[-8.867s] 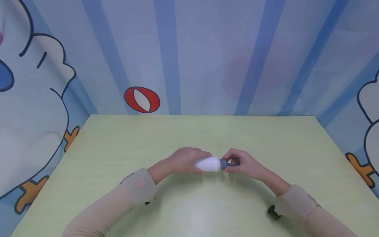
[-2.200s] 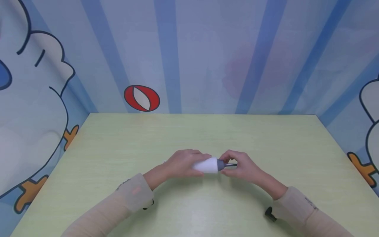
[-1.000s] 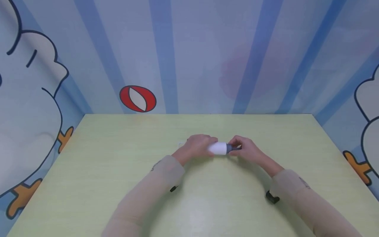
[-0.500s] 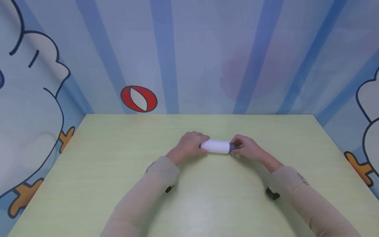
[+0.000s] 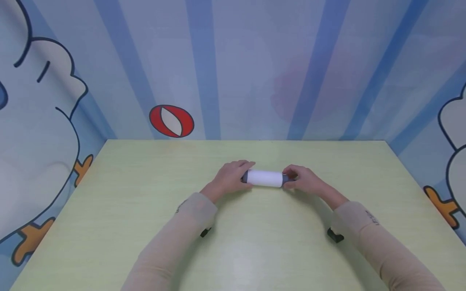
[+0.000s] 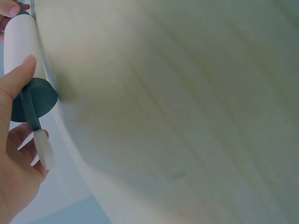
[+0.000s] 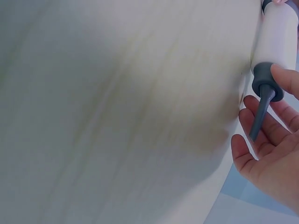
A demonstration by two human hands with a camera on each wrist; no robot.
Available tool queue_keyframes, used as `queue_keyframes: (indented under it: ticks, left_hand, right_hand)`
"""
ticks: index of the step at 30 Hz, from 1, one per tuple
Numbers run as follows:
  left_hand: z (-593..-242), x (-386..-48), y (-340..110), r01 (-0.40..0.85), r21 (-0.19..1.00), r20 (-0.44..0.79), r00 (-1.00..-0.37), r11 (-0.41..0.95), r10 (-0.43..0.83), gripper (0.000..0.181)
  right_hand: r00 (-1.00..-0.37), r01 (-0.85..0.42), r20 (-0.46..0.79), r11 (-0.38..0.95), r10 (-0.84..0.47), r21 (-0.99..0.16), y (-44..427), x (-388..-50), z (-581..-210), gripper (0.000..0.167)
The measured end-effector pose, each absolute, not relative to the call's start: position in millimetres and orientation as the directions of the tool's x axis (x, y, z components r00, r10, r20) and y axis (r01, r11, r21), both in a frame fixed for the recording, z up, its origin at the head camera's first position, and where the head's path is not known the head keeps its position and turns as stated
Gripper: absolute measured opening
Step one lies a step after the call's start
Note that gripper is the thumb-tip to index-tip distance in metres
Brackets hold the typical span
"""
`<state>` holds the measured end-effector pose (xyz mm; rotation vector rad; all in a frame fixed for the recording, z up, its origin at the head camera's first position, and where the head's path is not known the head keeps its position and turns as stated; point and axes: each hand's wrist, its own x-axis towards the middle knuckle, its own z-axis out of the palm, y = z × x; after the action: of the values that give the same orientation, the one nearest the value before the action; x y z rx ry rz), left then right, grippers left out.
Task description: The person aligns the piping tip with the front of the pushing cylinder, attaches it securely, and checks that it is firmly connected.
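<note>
A white cylinder (image 5: 265, 178) with dark grey ends lies crosswise between my hands, on or just above the table. My left hand (image 5: 230, 177) grips its left end. In the left wrist view the thumb presses the white body beside a wide dark grey cap (image 6: 44, 97); a narrow strip with a white tab (image 6: 44, 149) extends from the cap past the fingers. My right hand (image 5: 306, 180) pinches the other end, its thumb on a dark grey collar (image 7: 264, 77) in the right wrist view. A thin stem (image 7: 261, 114) projects from that collar toward the palm.
The pale green table (image 5: 240, 250) runs back to a blue striped wall (image 5: 247, 72) with a printed red and white ball (image 5: 172, 121). Printed cartoon side walls stand left and right. Small black pieces (image 5: 335, 235) show below both cuffs.
Both hands have moved farther back on the table with the cylinder. My left hand has slid left along it, uncovering more white body and the dark left end. The right hand keeps its pinch.
</note>
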<state>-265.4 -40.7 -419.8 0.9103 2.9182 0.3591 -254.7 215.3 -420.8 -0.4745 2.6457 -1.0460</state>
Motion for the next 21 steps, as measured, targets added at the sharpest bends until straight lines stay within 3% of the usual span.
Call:
queue_keyframes:
  ticks: [11, 21]
  left_hand:
    - [-422, -265, -49, 0.547, 0.221, 0.017, -0.83, 0.808, 0.557, 0.081]
    - [-424, -257, -73, 0.459, 0.281, -0.045, -0.871, 0.843, 0.489, 0.088]
  right_hand:
    - [-0.916, -0.22, -0.097, 0.689, -0.39, -0.69, 221, -254, -421, 0.043]
    - [-0.929, -0.209, -0.094, 0.717, -0.357, -0.665, 239, -245, -421, 0.046]
